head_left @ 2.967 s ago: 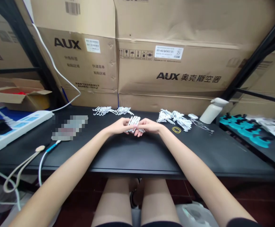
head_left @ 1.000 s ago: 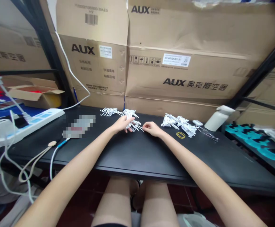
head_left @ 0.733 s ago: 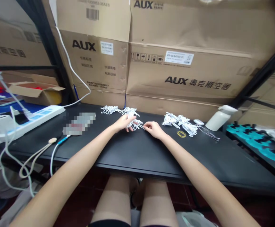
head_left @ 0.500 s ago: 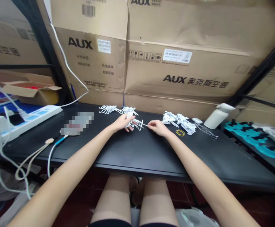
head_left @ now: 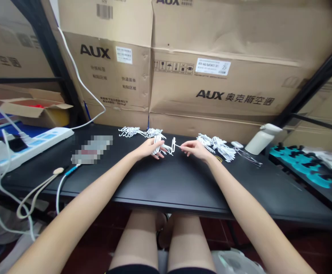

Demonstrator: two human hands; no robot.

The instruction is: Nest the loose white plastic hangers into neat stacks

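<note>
My left hand (head_left: 147, 149) is closed around a bunch of white wire hooks (head_left: 158, 147), their bent ends poking out past the fingers. Between thumb and fingertips, my right hand (head_left: 196, 149) pinches the straight end of a single white hook (head_left: 173, 145). The hook's bent end points left, close beside the bunch; whether they touch I cannot tell. Behind my left hand lie two heaps of white hooks, the left heap (head_left: 130, 131) and the right heap (head_left: 154, 133). Two more white bundles, a nearer one (head_left: 224, 149) and a farther one (head_left: 205, 140), lie beyond my right hand.
Yellow rubber bands (head_left: 218, 159) lie partly behind my right wrist. To the right are glasses (head_left: 250, 158), a white bottle (head_left: 261, 140) and teal parts (head_left: 299, 165). A power strip (head_left: 29, 150) and a blurred-out object (head_left: 93, 149) lie left. Cardboard (head_left: 211, 99) stands along the back.
My right hand has moved slightly right and up with the hook, whose bent end now stands clearer of the bunch. My left hand stays nearly in place. The rubber bands are now more covered.
</note>
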